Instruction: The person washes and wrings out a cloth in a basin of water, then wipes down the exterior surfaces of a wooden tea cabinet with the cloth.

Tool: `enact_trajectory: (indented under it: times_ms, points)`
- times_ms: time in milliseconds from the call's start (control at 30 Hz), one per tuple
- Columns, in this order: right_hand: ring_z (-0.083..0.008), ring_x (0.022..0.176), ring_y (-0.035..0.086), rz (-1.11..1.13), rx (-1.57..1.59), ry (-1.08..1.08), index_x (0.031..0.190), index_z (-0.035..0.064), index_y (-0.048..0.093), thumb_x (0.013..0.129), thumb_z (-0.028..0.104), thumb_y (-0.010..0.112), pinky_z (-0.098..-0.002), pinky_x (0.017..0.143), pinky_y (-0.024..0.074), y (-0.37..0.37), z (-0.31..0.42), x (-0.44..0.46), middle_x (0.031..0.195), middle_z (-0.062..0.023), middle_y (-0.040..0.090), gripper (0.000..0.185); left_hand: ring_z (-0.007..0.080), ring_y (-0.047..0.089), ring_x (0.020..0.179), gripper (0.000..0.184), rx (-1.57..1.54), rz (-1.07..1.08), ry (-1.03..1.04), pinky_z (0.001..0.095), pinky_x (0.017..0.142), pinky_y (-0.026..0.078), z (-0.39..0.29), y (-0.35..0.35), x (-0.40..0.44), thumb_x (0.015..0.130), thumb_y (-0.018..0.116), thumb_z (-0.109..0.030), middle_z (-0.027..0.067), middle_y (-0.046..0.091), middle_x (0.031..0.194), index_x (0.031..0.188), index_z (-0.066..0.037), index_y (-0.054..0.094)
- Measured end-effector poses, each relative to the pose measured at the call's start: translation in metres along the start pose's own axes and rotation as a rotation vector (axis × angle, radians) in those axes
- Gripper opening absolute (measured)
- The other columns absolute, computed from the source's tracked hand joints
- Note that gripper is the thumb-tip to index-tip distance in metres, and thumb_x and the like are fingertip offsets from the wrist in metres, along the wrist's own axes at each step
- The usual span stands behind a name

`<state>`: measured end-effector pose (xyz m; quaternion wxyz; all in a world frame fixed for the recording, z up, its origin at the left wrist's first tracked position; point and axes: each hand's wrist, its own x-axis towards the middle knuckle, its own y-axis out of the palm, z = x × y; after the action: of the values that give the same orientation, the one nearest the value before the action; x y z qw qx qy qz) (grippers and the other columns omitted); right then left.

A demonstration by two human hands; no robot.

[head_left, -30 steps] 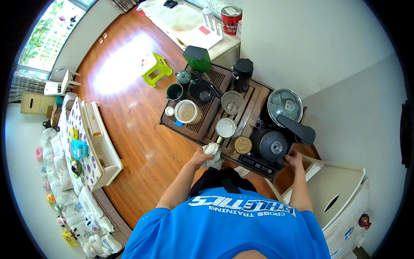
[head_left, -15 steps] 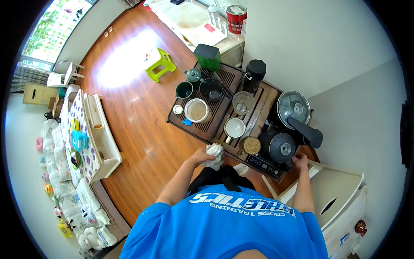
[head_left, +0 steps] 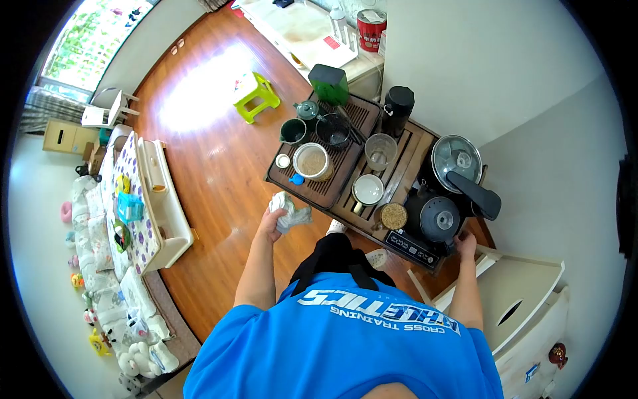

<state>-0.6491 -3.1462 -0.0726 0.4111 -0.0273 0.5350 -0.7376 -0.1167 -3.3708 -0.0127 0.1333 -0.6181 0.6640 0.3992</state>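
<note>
My left hand (head_left: 269,225) is closed around a crumpled white cloth (head_left: 290,214), held over the floor just off the near left edge of the wooden tea table (head_left: 349,223). My right hand (head_left: 466,245) has curled fingers at the table's right end, close beside the black kettle (head_left: 437,219); what they grip, if anything, is hidden. In front of the kettle is a control panel (head_left: 411,247). Left of it stand a glass cup of brown grains (head_left: 393,216), a white mug (head_left: 367,189) and a clear glass (head_left: 381,151).
A slatted tray (head_left: 319,193) carries a jar of brownish contents (head_left: 312,161), a green cup (head_left: 293,131), a teapot (head_left: 306,110) and a dark strainer (head_left: 333,131). Behind the kettle sits a lidded pot (head_left: 456,163). A green stool (head_left: 256,98) stands on the floor; a white cabinet (head_left: 518,292) is at right.
My left hand has swung left and up with the cloth, away from the table's near edge. My right hand stays by the kettle. The view has shifted slightly.
</note>
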Motion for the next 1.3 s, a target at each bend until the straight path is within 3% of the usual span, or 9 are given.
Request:
enact_trajectory:
  times_ms: [167, 333, 433, 500, 533, 733, 1033, 1067, 1300]
  points:
    - [-0.0354, 0.083, 0.059, 0.014, -0.108, 0.044, 0.088, -0.0049, 0.061, 0.068, 0.008, 0.066, -0.0392, 0.072, 0.0468, -0.006, 0.013, -0.004, 0.086, -0.0228, 0.061, 0.024, 0.0258, 0.057, 0.093, 0.04, -0.12, 0.041, -0.194, 0.0396, 0.084, 0.045, 0.002, -0.014, 0.05, 0.071, 0.053, -0.006, 0.0101, 0.057, 0.102, 0.111, -0.005, 0.047]
    - [-0.0375, 0.081, 0.058, -0.02, -0.109, 0.035, 0.085, -0.0046, 0.062, 0.068, 0.007, 0.063, -0.0402, 0.072, 0.0461, -0.003, 0.009, -0.003, 0.084, -0.0235, 0.061, 0.02, 0.0253, 0.058, 0.09, 0.039, -0.151, 0.065, -0.249, 0.039, 0.081, 0.047, -0.005, -0.008, 0.062, 0.069, 0.052, -0.002, 0.0085, 0.057, 0.097, 0.108, -0.005, 0.048]
    - [-0.0379, 0.084, 0.057, 0.007, -0.069, 0.022, 0.087, -0.0042, 0.062, 0.073, 0.009, 0.057, -0.0402, 0.072, 0.0453, 0.005, 0.003, -0.003, 0.088, -0.0241, 0.06, 0.02, 0.0258, 0.058, 0.088, 0.039, -0.103, 0.074, -0.256, 0.0399, 0.08, 0.048, -0.013, -0.001, 0.058, 0.069, 0.052, -0.001, 0.0085, 0.058, 0.096, 0.108, -0.005, 0.048]
    - [-0.0354, 0.086, 0.058, -0.017, 0.13, 0.145, 0.089, -0.0043, 0.062, 0.078, 0.011, 0.049, -0.038, 0.073, 0.0447, 0.0, 0.007, -0.008, 0.09, -0.0239, 0.06, 0.023, 0.0259, 0.057, 0.091, 0.038, -0.059, 0.12, -0.202, 0.0396, 0.082, 0.046, -0.015, 0.002, 0.058, 0.068, 0.054, -0.006, 0.0088, 0.058, 0.097, 0.106, -0.006, 0.05]
    - [-0.0322, 0.085, 0.058, 0.001, -0.038, 0.113, 0.09, -0.0051, 0.061, 0.081, 0.011, 0.043, -0.0364, 0.072, 0.0443, -0.01, 0.027, -0.015, 0.089, -0.0233, 0.061, 0.026, 0.0256, 0.057, 0.091, 0.038, -0.053, 0.122, -0.201, 0.0404, 0.082, 0.046, -0.016, 0.001, 0.061, 0.068, 0.054, -0.005, 0.0083, 0.058, 0.098, 0.106, -0.007, 0.05]
    - [-0.0267, 0.083, 0.058, -0.093, 0.141, 0.1, 0.092, -0.005, 0.061, 0.082, 0.011, 0.043, -0.0367, 0.073, 0.0443, 0.008, 0.002, -0.021, 0.092, -0.0165, 0.063, 0.025, 0.025, 0.057, 0.09, 0.039, -0.056, 0.133, -0.176, 0.0403, 0.083, 0.046, -0.025, 0.012, 0.074, 0.069, 0.053, -0.003, 0.0085, 0.057, 0.097, 0.108, -0.007, 0.049]
    - [-0.0375, 0.079, 0.059, -0.191, 0.126, 0.099, 0.083, -0.0034, 0.063, 0.073, 0.012, 0.054, -0.0393, 0.068, 0.0452, 0.041, -0.018, -0.038, 0.079, -0.0237, 0.061, 0.02, 0.0256, 0.056, 0.087, 0.048, 0.028, 0.21, -0.165, 0.0402, 0.077, 0.047, -0.037, 0.039, 0.137, 0.067, 0.051, 0.001, 0.0081, 0.055, 0.096, 0.114, -0.006, 0.043]
    - [-0.0387, 0.076, 0.059, -0.208, -0.018, 0.124, 0.078, -0.0042, 0.063, 0.071, 0.012, 0.055, -0.04, 0.067, 0.0453, 0.041, -0.015, -0.039, 0.075, -0.0243, 0.06, 0.019, 0.0256, 0.056, 0.087, 0.046, 0.034, 0.211, -0.173, 0.0407, 0.078, 0.047, -0.04, 0.041, 0.142, 0.067, 0.051, 0.0, 0.0079, 0.056, 0.097, 0.112, -0.007, 0.045]
    - [-0.04, 0.078, 0.056, -0.288, -0.023, 0.126, 0.072, -0.0036, 0.062, 0.069, 0.01, 0.057, -0.0408, 0.068, 0.0455, 0.042, -0.004, -0.049, 0.078, -0.0263, 0.058, 0.015, 0.0258, 0.056, 0.088, 0.044, 0.103, 0.178, -0.166, 0.0419, 0.078, 0.047, -0.047, 0.053, 0.154, 0.067, 0.051, 0.0, 0.0072, 0.056, 0.097, 0.11, -0.009, 0.047]
